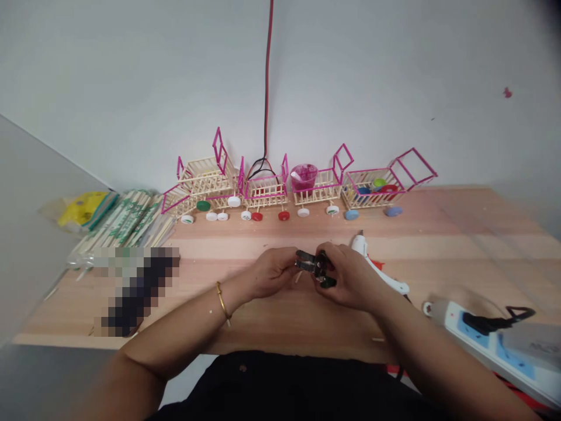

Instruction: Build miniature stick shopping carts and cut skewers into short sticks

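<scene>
My right hand is closed around the dark handles of a pair of pliers. The jaws point left, slightly parted, at the fingertips of my left hand. That hand is closed in a pinch, and what it holds is mostly hidden by the fingers and jaws. A short pale stick shows just under the jaws; whether the left fingers grip it, I cannot tell. Beyond my right hand lies a white glue gun, its nozzle toward the wall.
Several small stick-built carts with bottle-cap wheels line the wall. One holds a pink cup. Stick bundles and a yellow packet lie left, near a blurred dark object. A power strip with a black plug lies right.
</scene>
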Tool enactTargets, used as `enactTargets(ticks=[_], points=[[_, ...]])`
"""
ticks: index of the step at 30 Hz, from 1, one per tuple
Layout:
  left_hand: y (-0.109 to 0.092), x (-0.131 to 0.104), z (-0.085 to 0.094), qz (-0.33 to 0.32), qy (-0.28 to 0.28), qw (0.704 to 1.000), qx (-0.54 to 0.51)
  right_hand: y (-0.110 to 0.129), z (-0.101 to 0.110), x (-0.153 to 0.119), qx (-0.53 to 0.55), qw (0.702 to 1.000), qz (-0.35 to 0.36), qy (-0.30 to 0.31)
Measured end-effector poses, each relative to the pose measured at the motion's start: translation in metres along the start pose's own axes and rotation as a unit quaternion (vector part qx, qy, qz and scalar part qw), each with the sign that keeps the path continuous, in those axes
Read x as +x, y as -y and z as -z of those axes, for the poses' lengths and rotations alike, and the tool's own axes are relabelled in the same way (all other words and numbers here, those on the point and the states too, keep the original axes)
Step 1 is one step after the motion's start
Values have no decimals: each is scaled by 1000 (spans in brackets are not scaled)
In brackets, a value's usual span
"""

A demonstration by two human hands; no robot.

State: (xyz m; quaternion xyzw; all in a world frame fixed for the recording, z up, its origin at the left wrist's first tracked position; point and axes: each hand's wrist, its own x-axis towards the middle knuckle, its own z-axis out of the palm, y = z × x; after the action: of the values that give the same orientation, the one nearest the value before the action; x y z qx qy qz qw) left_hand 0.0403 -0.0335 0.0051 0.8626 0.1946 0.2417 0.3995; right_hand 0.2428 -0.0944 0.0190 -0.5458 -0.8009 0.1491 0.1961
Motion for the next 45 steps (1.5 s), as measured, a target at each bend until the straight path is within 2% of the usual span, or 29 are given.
enactTargets(ticks=[8, 16, 21, 29, 36, 45], points=[[2, 2, 0, -1, 13, 999, -36, -2, -2, 1, 15, 1000, 21, -8], [1, 0, 1, 2, 35, 998, -48, 0, 4, -2, 59, 998, 10, 37], [3, -1, 2, 2, 45, 998, -37, 1, 4, -2, 62, 997, 6, 42], [1, -1, 4, -20, 28, 999, -27, 2, 1, -3, 24, 998, -14, 55], [2, -3, 4, 8, 18, 1000, -21, 5, 3, -2, -5, 999, -28, 42], [1, -2, 3, 7, 11, 1000, -16, 3, 2, -3, 3, 998, -42, 52]])
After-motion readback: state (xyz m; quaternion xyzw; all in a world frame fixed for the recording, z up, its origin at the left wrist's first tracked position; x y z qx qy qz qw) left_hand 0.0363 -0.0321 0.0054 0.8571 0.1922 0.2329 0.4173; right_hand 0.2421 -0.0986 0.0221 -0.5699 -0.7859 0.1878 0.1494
